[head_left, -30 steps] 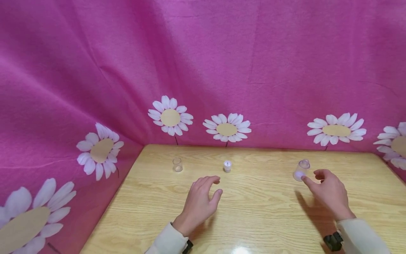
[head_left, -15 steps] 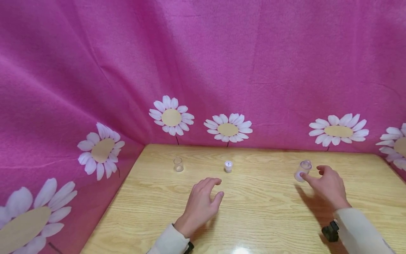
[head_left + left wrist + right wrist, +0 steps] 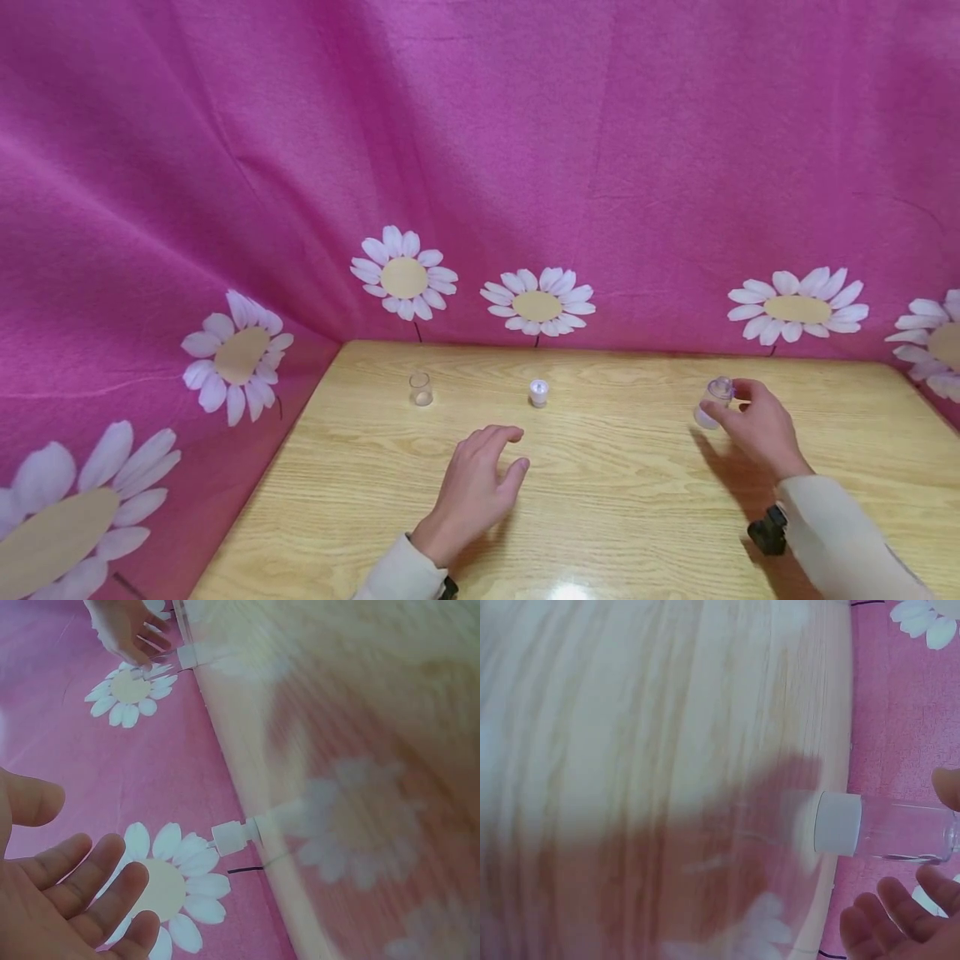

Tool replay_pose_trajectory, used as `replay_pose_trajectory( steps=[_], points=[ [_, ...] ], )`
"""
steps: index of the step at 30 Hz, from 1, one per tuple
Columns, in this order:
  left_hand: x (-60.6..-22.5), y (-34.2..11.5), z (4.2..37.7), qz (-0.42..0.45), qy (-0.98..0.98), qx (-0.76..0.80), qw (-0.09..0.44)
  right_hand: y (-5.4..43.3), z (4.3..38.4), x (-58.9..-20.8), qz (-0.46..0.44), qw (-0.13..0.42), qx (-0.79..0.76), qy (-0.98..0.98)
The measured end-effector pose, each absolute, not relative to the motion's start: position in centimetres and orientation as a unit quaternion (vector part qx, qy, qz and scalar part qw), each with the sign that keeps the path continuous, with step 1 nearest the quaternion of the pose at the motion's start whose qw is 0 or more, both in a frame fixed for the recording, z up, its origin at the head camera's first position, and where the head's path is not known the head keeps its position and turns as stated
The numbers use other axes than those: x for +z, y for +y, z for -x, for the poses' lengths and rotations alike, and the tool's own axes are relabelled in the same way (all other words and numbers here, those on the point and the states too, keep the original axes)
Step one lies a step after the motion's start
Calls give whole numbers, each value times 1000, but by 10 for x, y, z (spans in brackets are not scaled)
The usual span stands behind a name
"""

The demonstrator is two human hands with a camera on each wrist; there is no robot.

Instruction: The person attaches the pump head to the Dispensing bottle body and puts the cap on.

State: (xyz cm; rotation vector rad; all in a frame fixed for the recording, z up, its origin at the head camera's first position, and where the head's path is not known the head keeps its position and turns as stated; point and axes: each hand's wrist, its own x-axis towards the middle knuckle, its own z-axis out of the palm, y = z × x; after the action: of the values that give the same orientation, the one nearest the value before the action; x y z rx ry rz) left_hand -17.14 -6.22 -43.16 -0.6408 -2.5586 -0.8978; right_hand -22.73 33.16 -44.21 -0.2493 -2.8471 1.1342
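Observation:
On the table's right side a small clear bottle-shaped container [image 3: 711,405] with a white base [image 3: 838,824] stands upright, narrower at its top. My right hand [image 3: 765,425] is around it: the thumb overlaps its front and the index finger reaches its upper right side. In the right wrist view the thumb and fingertips lie either side of its upper part, not wrapped round it. My left hand [image 3: 471,487] hovers over the table, fingers loosely bent and holding nothing. Beyond it stands a small white cup-shaped piece [image 3: 538,393] with a narrower foot and a thin tip on top [image 3: 231,836].
A small clear cylinder [image 3: 421,390], like a short glass, stands at the back left of the wooden table [image 3: 600,500]. A pink cloth [image 3: 637,167] with white daisies hangs behind and to the left. Black wrist cameras [image 3: 768,531] sit under the sleeves.
My right hand has moved left and slightly up, bringing its index finger to the container's side and the thumb further across its front. The left hand has barely moved.

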Motion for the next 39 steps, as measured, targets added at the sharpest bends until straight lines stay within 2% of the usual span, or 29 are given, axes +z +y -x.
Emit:
replay_pose_trajectory(
  steps=[9, 19, 26, 32, 39],
  points=[
    [-427, -65, 173, 228, -902, -316, 189, 333, 233, -445, 87, 23, 380, -921],
    [-430, -66, 173, 224, -905, -323, 163, 334, 237, -443, 74, 24, 370, -926],
    [-431, -66, 174, 225, -905, -319, 167, 334, 242, -446, 21, 24, 347, -937],
    [-436, -64, 172, 219, -913, -313, 141, 335, 235, -453, 17, 10, 353, -935],
    [-434, -61, 173, 224, -911, -310, 152, 336, 238, -455, 13, 29, 345, -938]
  ],
)
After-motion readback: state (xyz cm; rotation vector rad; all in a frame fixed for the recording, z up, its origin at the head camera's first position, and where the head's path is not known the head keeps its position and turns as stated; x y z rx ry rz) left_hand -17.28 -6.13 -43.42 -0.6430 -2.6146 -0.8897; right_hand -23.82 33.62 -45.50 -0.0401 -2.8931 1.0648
